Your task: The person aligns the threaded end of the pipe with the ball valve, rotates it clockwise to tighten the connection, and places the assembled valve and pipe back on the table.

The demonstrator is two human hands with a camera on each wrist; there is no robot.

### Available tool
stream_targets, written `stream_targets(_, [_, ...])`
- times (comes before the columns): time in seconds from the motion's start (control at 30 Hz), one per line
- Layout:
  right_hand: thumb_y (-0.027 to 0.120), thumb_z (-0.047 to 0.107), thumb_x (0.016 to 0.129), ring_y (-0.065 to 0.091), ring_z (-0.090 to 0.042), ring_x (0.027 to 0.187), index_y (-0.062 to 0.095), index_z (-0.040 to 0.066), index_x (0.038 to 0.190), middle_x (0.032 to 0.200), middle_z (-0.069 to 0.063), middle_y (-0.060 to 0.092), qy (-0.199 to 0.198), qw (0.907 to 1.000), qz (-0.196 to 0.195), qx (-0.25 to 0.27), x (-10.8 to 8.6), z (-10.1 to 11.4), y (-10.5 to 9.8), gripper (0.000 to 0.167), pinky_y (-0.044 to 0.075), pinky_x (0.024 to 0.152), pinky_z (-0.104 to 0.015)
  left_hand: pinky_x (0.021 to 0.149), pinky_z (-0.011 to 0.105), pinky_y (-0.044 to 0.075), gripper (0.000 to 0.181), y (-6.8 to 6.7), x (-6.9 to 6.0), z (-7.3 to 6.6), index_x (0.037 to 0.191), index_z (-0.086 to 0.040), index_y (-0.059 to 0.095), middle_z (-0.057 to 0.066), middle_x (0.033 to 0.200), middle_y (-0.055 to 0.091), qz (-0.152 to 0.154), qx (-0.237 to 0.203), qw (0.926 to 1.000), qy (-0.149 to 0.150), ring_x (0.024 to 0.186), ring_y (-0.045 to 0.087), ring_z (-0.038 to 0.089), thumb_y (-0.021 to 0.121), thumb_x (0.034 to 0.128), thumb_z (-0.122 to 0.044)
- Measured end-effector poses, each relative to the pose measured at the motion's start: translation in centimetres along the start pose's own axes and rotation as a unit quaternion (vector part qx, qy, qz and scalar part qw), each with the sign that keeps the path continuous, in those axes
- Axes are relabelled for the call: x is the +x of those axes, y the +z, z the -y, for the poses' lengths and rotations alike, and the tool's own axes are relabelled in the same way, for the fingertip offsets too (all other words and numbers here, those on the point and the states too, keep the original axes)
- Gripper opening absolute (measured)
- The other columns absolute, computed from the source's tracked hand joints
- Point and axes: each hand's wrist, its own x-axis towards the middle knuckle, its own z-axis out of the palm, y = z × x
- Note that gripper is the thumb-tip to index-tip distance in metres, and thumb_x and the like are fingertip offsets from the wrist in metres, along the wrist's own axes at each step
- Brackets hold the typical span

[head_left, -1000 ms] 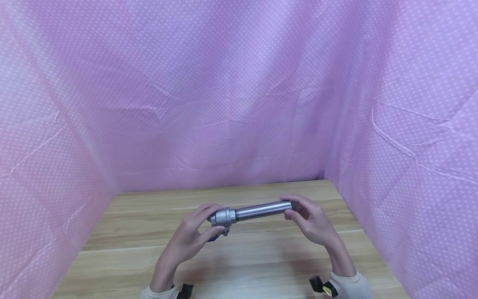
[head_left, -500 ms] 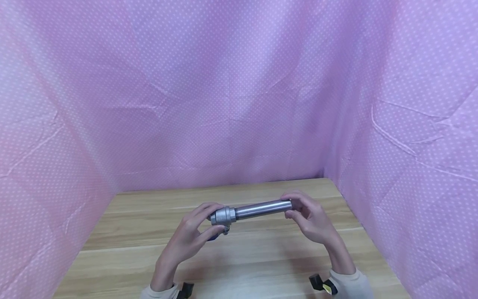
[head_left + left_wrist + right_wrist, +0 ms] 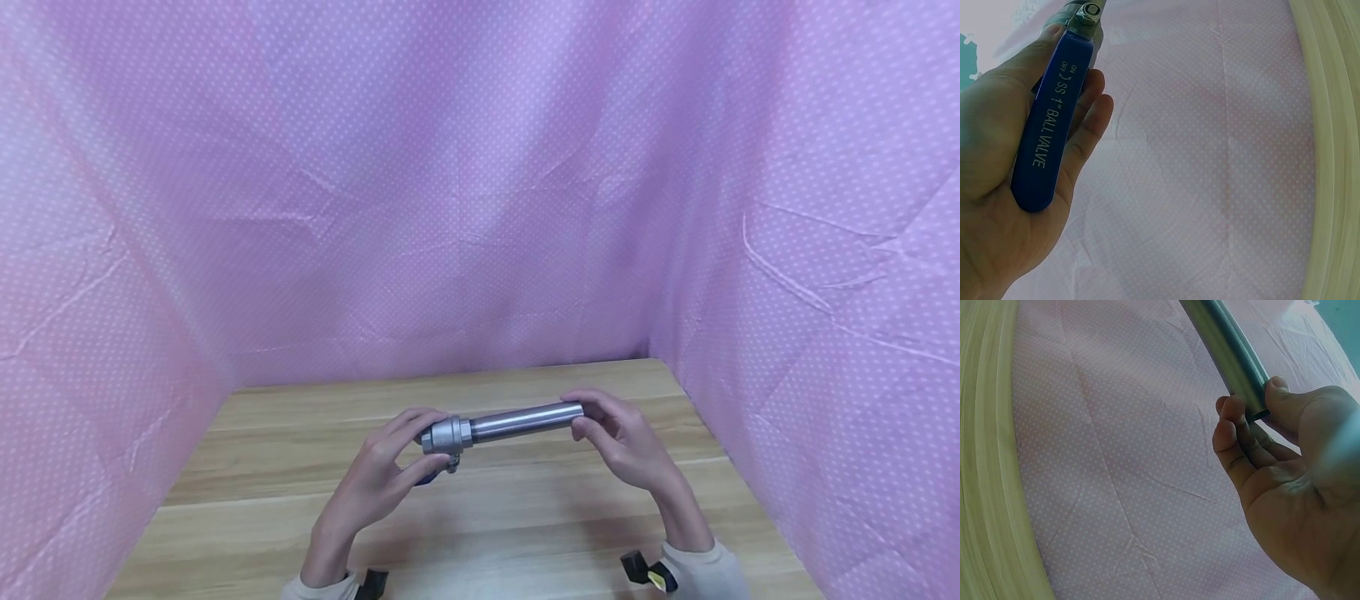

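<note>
Pink dotted cloth (image 3: pixel 465 183), hung round a wood-grain worktop (image 3: pixel 510 517). Item: steel ball valve (image 3: pixel 448 435), above the worktop, gripped by the left hand (image 3: pixel 378 475) between thumb and fingers; blue lever (image 3: pixel 1047 125) along the palm. Item: steel pipe (image 3: pixel 527 422), one end meeting the valve's hex end, the other pinched by the right hand (image 3: pixel 630 442). Hands: apart, one per item. Change over the last second: almost none; judged a steady two-handed hold, any turning too slight to tell.

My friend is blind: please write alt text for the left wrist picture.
A left hand grips a metal valve; its blue lever, lettered "BALL VALVE", lies along the palm. Behind are pink dotted cloth and, at right, a wooden tabletop.
</note>
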Motion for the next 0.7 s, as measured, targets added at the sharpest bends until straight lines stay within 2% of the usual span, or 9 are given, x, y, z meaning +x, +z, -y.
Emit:
stream_targets(0.23, [0.071,-0.022,0.096,0.076,-0.002,0.089,0.068,-0.004,0.138,0.099,-0.015,0.079,0.000,0.9998,0.002,0.020,0.02,0.22,0.03,0.046,0.065,0.069,-0.021,0.093,0.028,0.069,0.059,0.05,0.02,0.02,0.147,-0.011,0.071,0.008,0.138,0.077,-0.011,0.008,0.9999,0.010,0.111,0.077,0.018,0.091,0.0923,0.000])
stream_targets(0.43, [0.068,-0.030,0.093,0.076,-0.003,0.101,0.064,-0.011,0.138,0.120,-0.027,0.071,-0.035,0.9972,0.011,0.066,0.17,0.08,0.18,0.049,0.069,0.080,-0.024,0.093,0.027,0.068,0.059,0.04,0.06,-0.02,0.147,-0.011,0.071,0.008,0.138,0.077,-0.014,0.007,0.9998,0.014,0.110,0.077,0.018,0.091,0.0919,0.000])
stream_targets(0.53, [0.068,-0.030,0.092,0.077,-0.005,0.098,0.065,-0.009,0.136,0.122,-0.024,0.070,-0.042,0.9973,0.005,0.060,0.13,-0.06,0.24,0.049,0.068,0.078,-0.022,0.094,0.027,0.068,0.060,0.04,0.08,-0.05,0.147,-0.011,0.071,0.008,0.138,0.077,-0.014,0.007,0.9998,0.015,0.111,0.077,0.018,0.092,0.0914,0.000])
stream_targets(0.7, [0.071,-0.029,0.091,0.077,-0.012,0.087,0.068,-0.006,0.135,0.115,-0.018,0.072,-0.048,0.9983,-0.007,0.033,0.13,-0.07,0.25,0.049,0.063,0.068,-0.021,0.094,0.027,0.068,0.061,0.08,0.08,-0.09,0.147,-0.010,0.071,0.009,0.137,0.078,-0.016,0.003,0.9996,0.021,0.110,0.078,0.019,0.092,0.0910,0.001])
